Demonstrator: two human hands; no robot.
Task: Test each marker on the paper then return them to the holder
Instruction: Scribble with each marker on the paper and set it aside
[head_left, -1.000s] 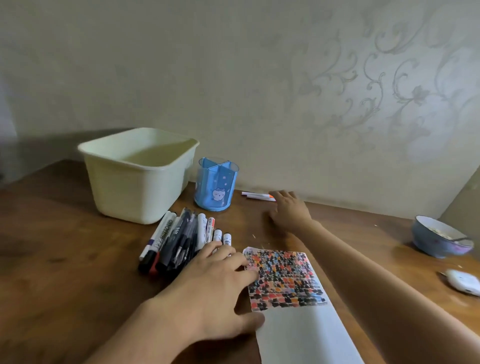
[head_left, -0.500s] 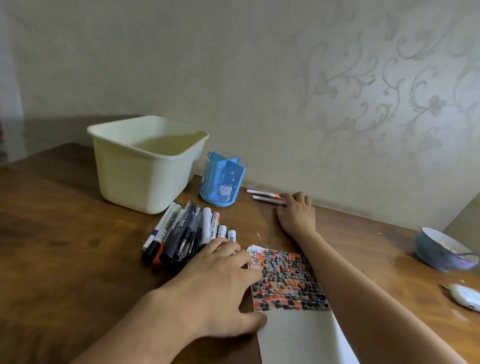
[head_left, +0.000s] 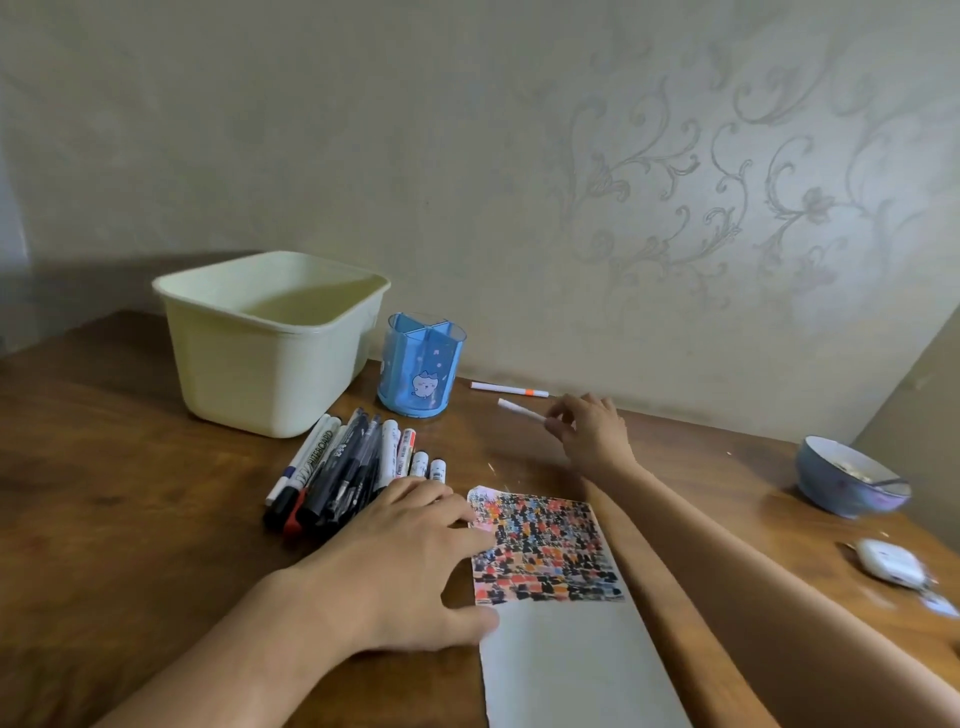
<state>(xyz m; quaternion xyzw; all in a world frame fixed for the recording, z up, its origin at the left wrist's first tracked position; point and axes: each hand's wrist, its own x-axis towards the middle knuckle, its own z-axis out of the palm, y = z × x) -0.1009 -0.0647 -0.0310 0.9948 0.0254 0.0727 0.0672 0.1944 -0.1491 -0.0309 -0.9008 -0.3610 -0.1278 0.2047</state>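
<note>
While the left hand (head_left: 410, 551) lies flat, fingers spread, pressing the paper's (head_left: 566, 660) left edge, the right hand (head_left: 587, 431) reaches far toward the wall, pinching a white marker (head_left: 519, 409). Another marker (head_left: 509, 389) lies just behind. The holder (head_left: 422, 366) stands left, the marker pile (head_left: 353, 462) before it; bare table (head_left: 104, 493) beyond.

On the desk (head_left: 130, 493) the left hand (head_left: 405, 566) lies flat, fingers straight, pressing the left edge of the paper (head_left: 561, 623), whose upper part is full of colour swatches. The right hand (head_left: 589, 431) pinches one end of a white marker (head_left: 519, 409) near the wall; another marker (head_left: 506, 388) lies just behind it. A pile of markers (head_left: 348, 462) lies before the bin (head_left: 270, 353), with the blue holder (head_left: 421, 364) just right of the bin. A bowl (head_left: 847, 483) sits far right.
</note>
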